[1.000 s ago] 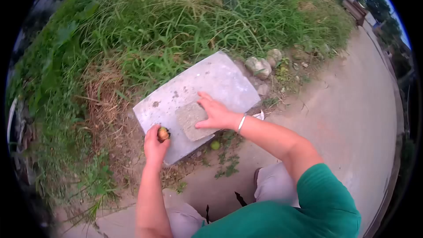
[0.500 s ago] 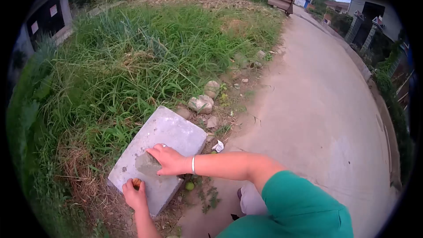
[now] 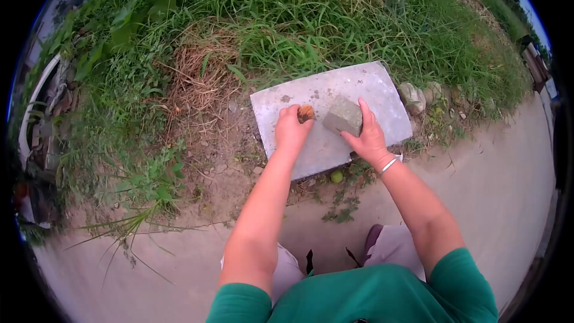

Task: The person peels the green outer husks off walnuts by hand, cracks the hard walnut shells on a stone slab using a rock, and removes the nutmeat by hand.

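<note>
A pale concrete slab (image 3: 373,84) lies at the grass edge in front of me. My left hand (image 3: 291,130) is over its left part, thumb and fingers closed on a round, orange-brown walnut (image 3: 305,112) at the slab's surface. My right hand (image 3: 369,136), with a silver bangle at the wrist, grips a grey stone block (image 3: 344,117) by its right side, thumb in front and fingers behind. The block is tilted and sits just right of the walnut, apart from it. Whether the block touches the slab I cannot tell.
A green round fruit (image 3: 336,176) lies at the slab's near edge. Rocks (image 3: 412,98) stand along its right side. Tall grass (image 3: 287,18) grows behind, with dry straw (image 3: 200,63) at the left. A concrete road (image 3: 478,191) runs on the near and right sides.
The view has swung left and down onto the slab. My right hand has turned the block from low on the slab to a tilted pose beside the walnut. My left hand keeps the walnut.
</note>
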### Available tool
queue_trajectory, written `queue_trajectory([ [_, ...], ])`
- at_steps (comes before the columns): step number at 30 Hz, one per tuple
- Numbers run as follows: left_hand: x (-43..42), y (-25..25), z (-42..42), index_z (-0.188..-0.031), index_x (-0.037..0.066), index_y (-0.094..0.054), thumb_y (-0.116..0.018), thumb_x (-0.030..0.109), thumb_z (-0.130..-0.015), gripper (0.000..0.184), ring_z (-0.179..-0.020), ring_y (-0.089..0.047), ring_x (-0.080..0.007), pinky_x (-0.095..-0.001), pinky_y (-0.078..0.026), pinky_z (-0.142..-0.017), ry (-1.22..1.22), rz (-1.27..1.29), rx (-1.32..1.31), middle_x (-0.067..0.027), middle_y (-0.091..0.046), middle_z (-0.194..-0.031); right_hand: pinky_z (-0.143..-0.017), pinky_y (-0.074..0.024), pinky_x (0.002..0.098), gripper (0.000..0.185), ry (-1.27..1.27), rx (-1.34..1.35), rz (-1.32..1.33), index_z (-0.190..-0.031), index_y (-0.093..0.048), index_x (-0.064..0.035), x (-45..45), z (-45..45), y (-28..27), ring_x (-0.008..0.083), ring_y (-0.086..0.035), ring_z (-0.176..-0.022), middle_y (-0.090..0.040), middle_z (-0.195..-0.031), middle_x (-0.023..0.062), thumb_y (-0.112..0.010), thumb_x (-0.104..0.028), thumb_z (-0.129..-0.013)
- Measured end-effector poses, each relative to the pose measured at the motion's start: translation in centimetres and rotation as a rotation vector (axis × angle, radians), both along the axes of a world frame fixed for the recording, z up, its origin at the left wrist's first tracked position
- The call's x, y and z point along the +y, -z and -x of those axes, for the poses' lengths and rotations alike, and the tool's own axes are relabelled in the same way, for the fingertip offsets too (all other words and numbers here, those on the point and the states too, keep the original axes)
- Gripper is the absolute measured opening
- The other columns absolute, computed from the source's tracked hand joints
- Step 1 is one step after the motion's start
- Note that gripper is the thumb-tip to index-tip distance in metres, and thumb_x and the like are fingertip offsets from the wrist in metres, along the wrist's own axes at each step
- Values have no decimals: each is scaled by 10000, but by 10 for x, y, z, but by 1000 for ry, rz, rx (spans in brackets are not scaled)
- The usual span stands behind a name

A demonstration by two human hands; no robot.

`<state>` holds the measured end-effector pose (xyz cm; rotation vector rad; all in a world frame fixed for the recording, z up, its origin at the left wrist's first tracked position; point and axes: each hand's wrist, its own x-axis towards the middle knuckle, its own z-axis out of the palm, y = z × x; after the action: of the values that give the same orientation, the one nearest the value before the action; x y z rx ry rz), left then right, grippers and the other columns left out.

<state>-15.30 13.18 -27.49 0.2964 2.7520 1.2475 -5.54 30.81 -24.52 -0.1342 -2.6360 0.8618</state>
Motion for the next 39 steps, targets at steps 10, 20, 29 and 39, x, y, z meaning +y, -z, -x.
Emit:
queue_trajectory([
  [10, 0, 30, -2, -1144, 54, -532, -725, 216, -627, 575, -772, -580, -212, -327, -483, -727, -66, -91, 67, -107, -530, -1003, -774, -433, 365, 855, -20, 520, -53, -1353, -265, -93, -47, 47, -74, 297, -513, -895, -499, -1023, 139, -734, -107, -639],
  [20, -8, 20, -8, -1116, -16, -515, -721, 157, -616, 568, -772, -593, -237, -331, -489, -716, -130, -88, 40, -160, -523, -999, -794, -425, 386, 892, -21, 208, -31, -1360, -230, -72, -66, 54, -16, 337, -499, -934, -497, -1023, 170, -740, -200, -640],
  [29, -13, 12, -7, -1073, -3, -513, -662, 108, -666, 448, -903, -542, -364, -396, -454, -792, -116, -221, -117, -196, -518, -1012, -808, -422, 397, 872, -2, 517, -14, -1350, -245, -70, -76, 55, -37, 335, -497, -954, -486, -1061, 167, -740, -135, -636],
  [39, -10, 33, -12, -1032, 11, -559, -658, 127, -648, 413, -784, -583, -287, -362, -479, -709, -175, -135, 44, -173, -568, -1002, -791, -429, 393, 874, -120, 330, -145, -1347, -258, -79, -75, 51, -36, 332, -506, -933, -492, -1066, 158, -742, -119, -620],
])
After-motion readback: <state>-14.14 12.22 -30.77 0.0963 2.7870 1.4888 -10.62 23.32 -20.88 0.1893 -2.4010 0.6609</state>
